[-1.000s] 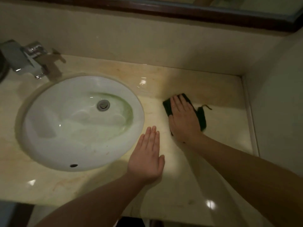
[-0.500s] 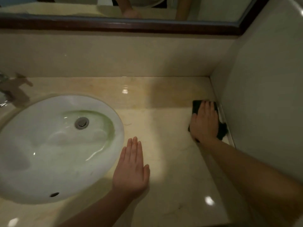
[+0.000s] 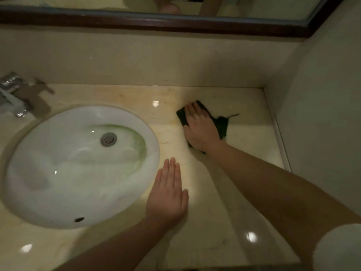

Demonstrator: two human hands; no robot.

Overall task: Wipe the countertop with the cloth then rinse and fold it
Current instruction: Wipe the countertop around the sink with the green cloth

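Pressing the dark cloth (image 3: 221,124) flat under my right hand (image 3: 201,130), fingers spread, I worked the beige countertop (image 3: 244,153) right of the white sink (image 3: 58,192); my left hand (image 3: 168,196) lay flat, unclenched, beside the basin.

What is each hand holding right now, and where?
Right hand presses flat on the middle of the cloth, not gripping it. Left hand lies flat, empty, on the countertop.

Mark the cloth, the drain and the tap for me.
cloth (image 3: 221,125), head view, corner right of the hand.
drain (image 3: 108,139), head view, metal plug centre.
tap (image 3: 11,94), head view, chrome body.
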